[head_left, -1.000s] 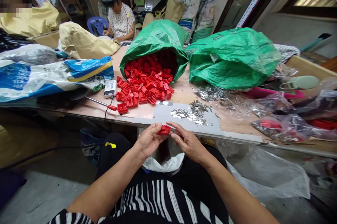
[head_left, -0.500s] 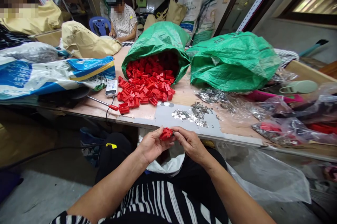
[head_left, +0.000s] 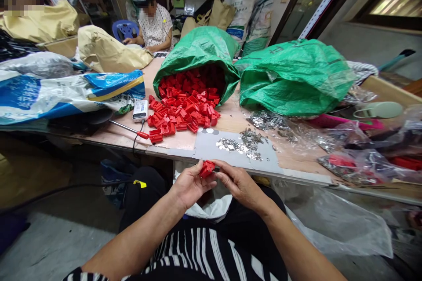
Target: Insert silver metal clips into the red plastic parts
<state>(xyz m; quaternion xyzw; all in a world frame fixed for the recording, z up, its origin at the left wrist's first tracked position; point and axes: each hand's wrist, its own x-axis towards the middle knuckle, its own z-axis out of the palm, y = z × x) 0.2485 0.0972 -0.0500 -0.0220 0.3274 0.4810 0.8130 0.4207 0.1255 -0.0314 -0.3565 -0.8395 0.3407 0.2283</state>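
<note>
Held part (head_left: 207, 169) is red, same as pile (head_left: 184, 111) on pinkish-tan table (head_left: 180, 141). Two sacks (head_left: 199, 45) green. Mat (head_left: 205, 145) at front edge grey, metal bits (head_left: 227, 144) silvery. Wearer's shirt (head_left: 198, 250): black-white stripes. Left-end bag (head_left: 49, 96): blue, white, yellow.

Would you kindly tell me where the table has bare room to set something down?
The grey mat looks bare between the red parts and metal pieces, as does the tabletop between mat and right-hand plastic bags. Behind, two green sacks crowd the tabletop.
</note>
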